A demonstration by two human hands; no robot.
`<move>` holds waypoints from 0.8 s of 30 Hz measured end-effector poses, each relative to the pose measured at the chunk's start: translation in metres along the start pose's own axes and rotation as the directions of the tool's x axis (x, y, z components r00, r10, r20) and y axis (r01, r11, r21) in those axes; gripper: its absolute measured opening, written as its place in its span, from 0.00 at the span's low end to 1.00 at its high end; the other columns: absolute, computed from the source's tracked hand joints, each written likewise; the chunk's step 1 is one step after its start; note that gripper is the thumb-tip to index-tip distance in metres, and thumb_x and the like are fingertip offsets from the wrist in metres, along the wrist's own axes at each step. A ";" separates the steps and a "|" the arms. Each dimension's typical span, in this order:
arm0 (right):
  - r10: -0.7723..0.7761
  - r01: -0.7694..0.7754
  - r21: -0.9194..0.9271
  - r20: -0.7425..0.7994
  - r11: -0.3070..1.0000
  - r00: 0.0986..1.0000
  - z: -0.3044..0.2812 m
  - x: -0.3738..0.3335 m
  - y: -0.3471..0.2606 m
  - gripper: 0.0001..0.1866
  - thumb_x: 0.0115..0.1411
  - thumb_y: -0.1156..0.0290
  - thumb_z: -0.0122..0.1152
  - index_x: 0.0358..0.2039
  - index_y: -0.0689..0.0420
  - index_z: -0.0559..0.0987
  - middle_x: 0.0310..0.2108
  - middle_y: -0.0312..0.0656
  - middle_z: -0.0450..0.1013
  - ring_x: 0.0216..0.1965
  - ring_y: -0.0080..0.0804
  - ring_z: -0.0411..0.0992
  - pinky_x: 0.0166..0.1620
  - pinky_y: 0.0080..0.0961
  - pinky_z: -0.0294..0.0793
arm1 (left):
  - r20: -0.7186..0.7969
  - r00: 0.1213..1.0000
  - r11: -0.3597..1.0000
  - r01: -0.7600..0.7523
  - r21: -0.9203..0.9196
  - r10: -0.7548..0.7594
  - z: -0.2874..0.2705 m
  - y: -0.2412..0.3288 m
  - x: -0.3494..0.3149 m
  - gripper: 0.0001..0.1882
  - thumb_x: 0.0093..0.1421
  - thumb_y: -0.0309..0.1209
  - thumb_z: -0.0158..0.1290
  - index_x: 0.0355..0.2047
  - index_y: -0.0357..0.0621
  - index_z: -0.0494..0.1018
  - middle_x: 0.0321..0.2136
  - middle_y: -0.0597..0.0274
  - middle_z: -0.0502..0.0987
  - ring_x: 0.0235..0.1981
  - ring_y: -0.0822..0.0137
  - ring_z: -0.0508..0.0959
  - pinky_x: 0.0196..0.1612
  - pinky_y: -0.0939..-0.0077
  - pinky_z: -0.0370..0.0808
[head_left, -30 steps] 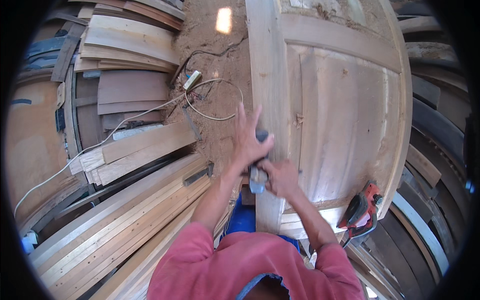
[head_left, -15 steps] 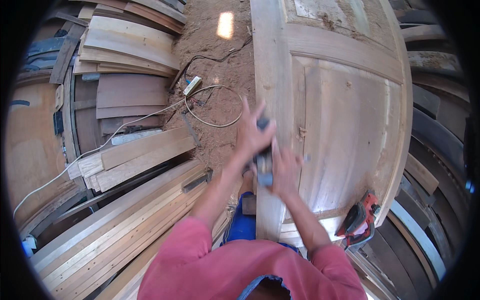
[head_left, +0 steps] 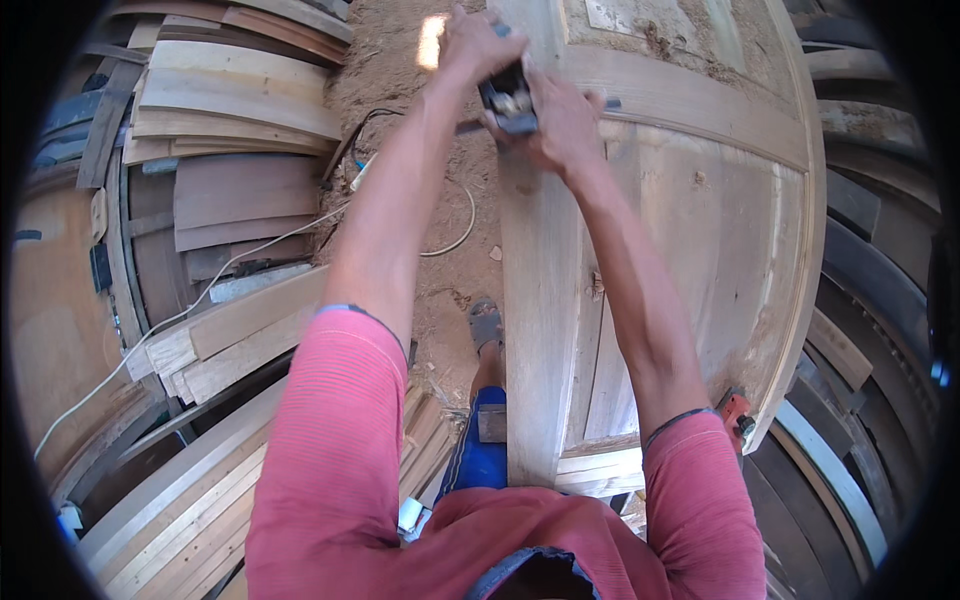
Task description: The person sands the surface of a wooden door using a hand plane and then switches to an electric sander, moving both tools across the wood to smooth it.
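Note:
A dark hand plane (head_left: 516, 122) rests on the left stile of a pale wooden panelled door (head_left: 540, 330), well out ahead of me. My left hand (head_left: 482, 46) grips its far end, fingers partly hidden. My right hand (head_left: 562, 122) is closed around the near end, and a dark bar sticks out beside its fingers. Light-coloured shavings seem to sit in the plane's mouth. Both my arms are stretched far forward along the door's edge.
A red power tool (head_left: 738, 415) lies on the door's near right corner, partly behind my arm. Stacked boards (head_left: 245, 330) line the left, more timber (head_left: 845, 345) the right. A pale cable (head_left: 250, 252) runs across the left boards to the sawdust-covered ground (head_left: 440, 290).
Both hands have pushed the hand plane forward along the door's left stile, from near its middle to its far part. My arms have straightened out.

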State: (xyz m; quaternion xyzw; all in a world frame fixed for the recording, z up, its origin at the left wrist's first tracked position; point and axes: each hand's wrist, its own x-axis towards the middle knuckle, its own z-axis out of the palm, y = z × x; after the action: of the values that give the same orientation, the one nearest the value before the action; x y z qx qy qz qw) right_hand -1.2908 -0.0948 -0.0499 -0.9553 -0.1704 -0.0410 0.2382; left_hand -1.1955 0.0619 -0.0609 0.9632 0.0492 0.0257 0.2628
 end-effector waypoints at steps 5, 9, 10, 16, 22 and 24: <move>-0.006 0.006 0.084 -0.001 0.996 1.000 -0.016 -0.148 -0.039 0.47 0.51 0.43 0.73 0.66 0.58 0.72 0.40 0.44 0.72 0.45 0.45 0.73 0.53 0.52 0.61 | 0.006 0.999 0.942 0.035 -0.334 -0.035 0.014 -0.003 -0.163 0.35 0.53 0.45 0.62 0.62 0.47 0.76 0.69 0.21 0.54 0.72 0.32 0.57 0.75 0.48 0.54; 0.019 -0.026 0.062 0.104 0.998 0.994 -0.024 -0.258 -0.068 0.51 0.51 0.41 0.72 0.65 0.68 0.70 0.35 0.44 0.71 0.37 0.40 0.72 0.47 0.44 0.58 | 0.039 0.999 0.971 -0.018 -0.239 0.029 0.001 0.006 -0.278 0.35 0.53 0.40 0.64 0.62 0.50 0.76 0.70 0.24 0.55 0.71 0.28 0.58 0.73 0.46 0.57; 0.020 -0.025 0.044 0.110 0.999 0.994 -0.024 -0.260 -0.068 0.52 0.52 0.40 0.71 0.65 0.69 0.70 0.34 0.44 0.71 0.36 0.38 0.71 0.45 0.43 0.57 | 0.048 0.996 0.972 -0.067 -0.226 0.079 0.001 0.006 -0.278 0.35 0.53 0.40 0.64 0.63 0.51 0.75 0.71 0.24 0.54 0.72 0.28 0.57 0.74 0.45 0.55; 0.005 -0.002 0.038 -0.080 0.999 0.997 0.005 -0.099 -0.035 0.51 0.52 0.41 0.71 0.67 0.63 0.68 0.39 0.44 0.77 0.45 0.45 0.76 0.52 0.51 0.61 | -0.097 0.987 0.954 -0.151 -0.261 0.130 0.014 -0.014 -0.096 0.31 0.51 0.46 0.62 0.55 0.47 0.81 0.65 0.20 0.60 0.66 0.31 0.65 0.69 0.45 0.64; 0.009 -0.005 -0.058 0.061 0.998 0.998 -0.004 0.010 -0.003 0.45 0.53 0.46 0.72 0.66 0.56 0.70 0.45 0.42 0.79 0.49 0.44 0.77 0.55 0.51 0.63 | 0.065 0.998 0.931 0.010 -0.364 0.015 0.008 -0.018 0.023 0.38 0.56 0.49 0.61 0.64 0.44 0.73 0.61 0.31 0.72 0.68 0.35 0.66 0.68 0.49 0.67; -0.020 0.021 -0.020 0.038 1.000 0.999 -0.002 -0.027 0.014 0.43 0.55 0.48 0.70 0.66 0.56 0.69 0.48 0.43 0.78 0.51 0.44 0.76 0.55 0.52 0.63 | -0.009 0.999 0.962 -0.037 -0.270 0.036 0.020 0.002 -0.020 0.33 0.50 0.49 0.61 0.55 0.47 0.81 0.65 0.24 0.62 0.62 0.32 0.69 0.66 0.44 0.67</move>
State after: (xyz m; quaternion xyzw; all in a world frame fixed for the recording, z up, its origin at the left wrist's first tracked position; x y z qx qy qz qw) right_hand -1.3113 -0.1158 -0.0587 -0.9565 -0.1843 -0.0270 0.2247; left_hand -1.2132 0.0481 -0.0778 0.9192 0.0278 0.0387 0.3910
